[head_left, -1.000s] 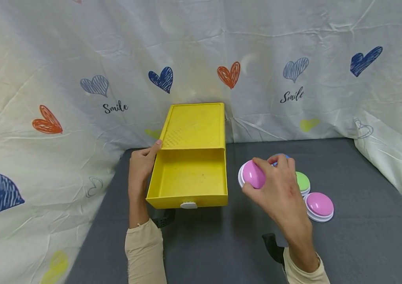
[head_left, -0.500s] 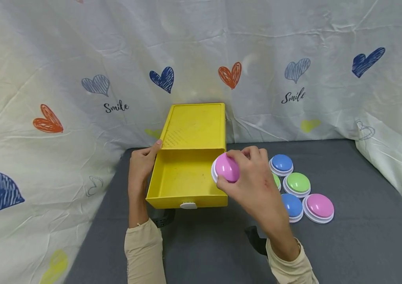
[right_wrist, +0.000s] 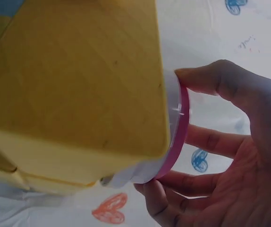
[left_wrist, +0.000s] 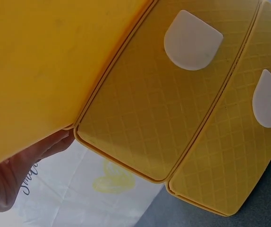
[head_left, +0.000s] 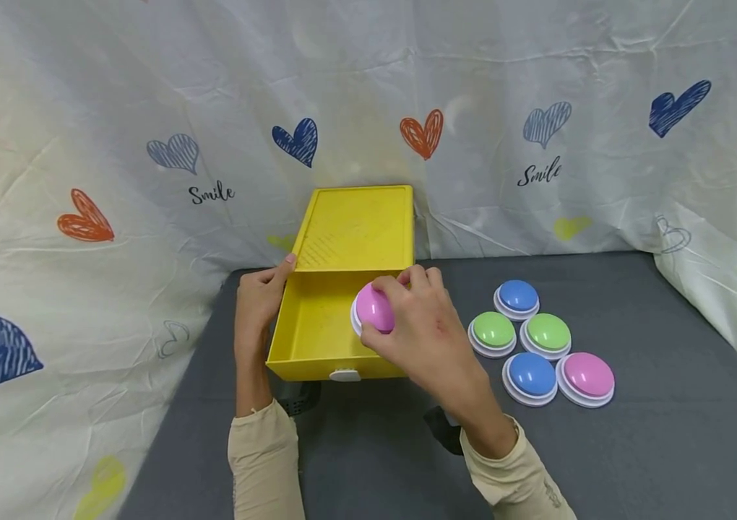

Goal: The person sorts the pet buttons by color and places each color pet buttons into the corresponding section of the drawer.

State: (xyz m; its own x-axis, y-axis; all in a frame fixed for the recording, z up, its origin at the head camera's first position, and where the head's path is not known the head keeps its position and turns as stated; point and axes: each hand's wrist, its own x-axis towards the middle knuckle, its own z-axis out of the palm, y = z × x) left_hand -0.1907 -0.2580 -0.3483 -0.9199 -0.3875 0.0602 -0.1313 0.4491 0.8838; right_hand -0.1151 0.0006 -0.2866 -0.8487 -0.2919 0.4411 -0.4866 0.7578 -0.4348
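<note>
A pink push button [head_left: 373, 309] with a white base is held by my right hand [head_left: 430, 339], thumb and fingertips around its rim. It is over the right part of the pulled-out top drawer [head_left: 316, 325] of a yellow drawer unit [head_left: 355, 227]. In the right wrist view, the drawer's side hides part of the white base [right_wrist: 173, 94], while thumb and fingers [right_wrist: 211, 187] pinch the rim. My left hand [head_left: 260, 303] rests against the unit's left side, its thumb at the top front edge. In the left wrist view its fingers [left_wrist: 50, 145] are partly hidden behind the unit.
Right of the unit, on a dark grey tabletop [head_left: 667, 448], lie blue [head_left: 516, 297], green [head_left: 493, 330] and pink [head_left: 588, 376] push buttons, several in all. Two shut drawers with white pulls [left_wrist: 192, 40] are below the pulled-out one. A heart-printed cloth [head_left: 472, 72] hangs behind.
My right hand has carried the pink push button leftward, from beside the unit to over the pulled-out drawer. The buttons on the table have come into fuller view. My left hand has stayed put.
</note>
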